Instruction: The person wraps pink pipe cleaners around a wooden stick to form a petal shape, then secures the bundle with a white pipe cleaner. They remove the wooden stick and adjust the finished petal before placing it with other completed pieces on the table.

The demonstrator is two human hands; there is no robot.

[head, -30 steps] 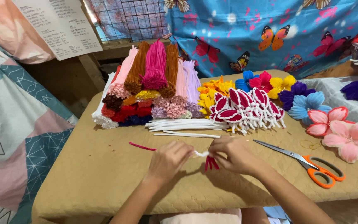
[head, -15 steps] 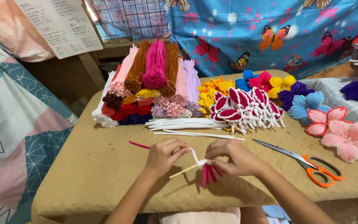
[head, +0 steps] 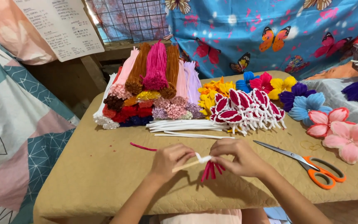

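The desk carries stacked pipe cleaners at the rear and scissors to the right. Left hand and right hand meet above its front centre. Both are pinched shut on a white stem, long axis left-right, red petals hanging beneath the right hand.

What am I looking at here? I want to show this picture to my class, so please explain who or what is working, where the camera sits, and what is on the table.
No machine here: a person works with two bare hands. The camera sits on that person's head and looks down.

The left hand and right hand together pinch a small bundle of pink-red fuzzy wires bound with a white wire.

On the tan padded table lie stacked bundles of coloured fuzzy wires, loose white wires, red-and-white petals, finished flowers, a stray pink wire and orange-handled scissors.
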